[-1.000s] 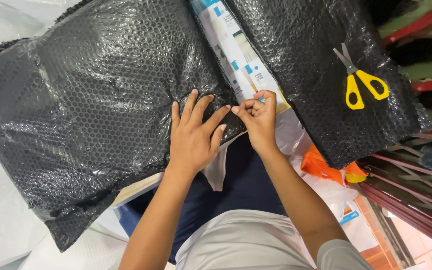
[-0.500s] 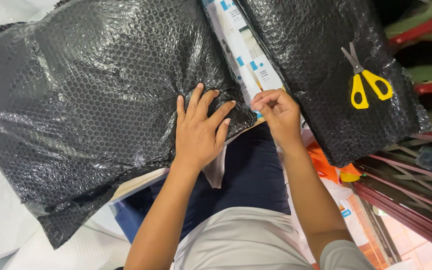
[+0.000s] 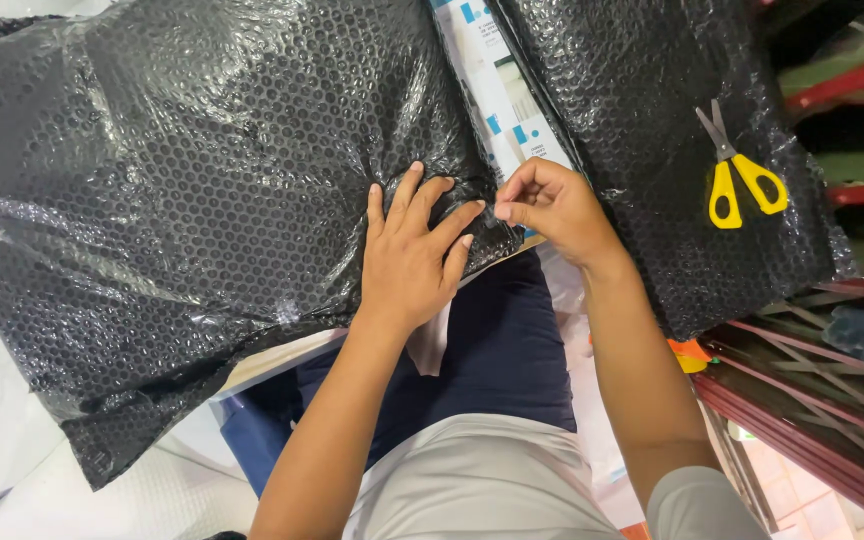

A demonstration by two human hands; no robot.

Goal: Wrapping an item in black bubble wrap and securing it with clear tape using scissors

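Black bubble-wrapped parcel (image 3: 182, 190) fills the view's left. Left hand (image 3: 414, 258) flat on its near-right edge, fingers spread, holding nothing. Right hand (image 3: 552, 208) just right of parcel, grip pinched on clear tape. Yellow scissors (image 3: 740, 178) farther right.

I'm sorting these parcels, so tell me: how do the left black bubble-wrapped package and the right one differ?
The left package has the left hand pressed flat on its corner; the right package has no hand on it. Yellow-handled scissors lie on the right package, while nothing but the hand rests on the left one. The left package shows more of its surface. Both are wrapped in black bubble wrap.
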